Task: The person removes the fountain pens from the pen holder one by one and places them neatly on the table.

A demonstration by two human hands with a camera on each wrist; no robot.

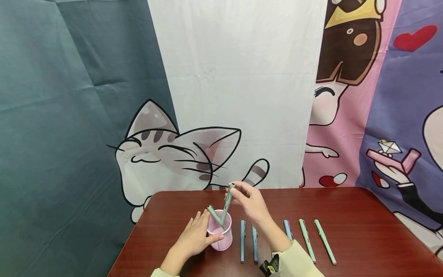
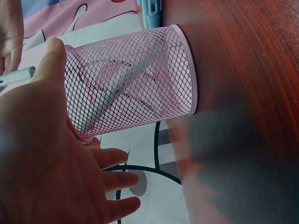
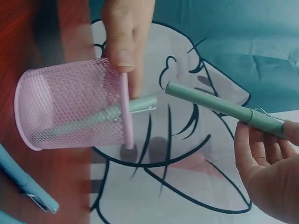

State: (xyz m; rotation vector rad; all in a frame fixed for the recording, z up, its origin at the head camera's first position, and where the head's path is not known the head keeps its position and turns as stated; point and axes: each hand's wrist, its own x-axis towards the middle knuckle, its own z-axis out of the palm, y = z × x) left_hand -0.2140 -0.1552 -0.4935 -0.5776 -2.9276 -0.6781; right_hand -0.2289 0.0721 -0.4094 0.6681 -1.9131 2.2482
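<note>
A pink mesh pen cup [image 1: 220,243] stands upright on the table, with a green pen [image 3: 105,116] leaning inside it and its capped end above the rim. My left hand [image 1: 194,235] rests against the cup's left side. Its thumb touches near the rim and its other fingers extend past the cup, fairly straight and spread. Above the cup, my right hand [image 1: 252,202] pinches a second green pen [image 3: 210,102] near its clip end. That pen slants down toward the cup's mouth; in the right wrist view its lower end appears just outside the rim.
Right of the cup lie blue pens [image 1: 242,241], [image 1: 255,244] and, partly behind my right forearm, another blue pen [image 1: 287,229]. Two green pens [image 1: 307,240], [image 1: 325,241] lie farther right. A printed cloth [image 1: 242,96] hangs behind the table [image 1: 166,207].
</note>
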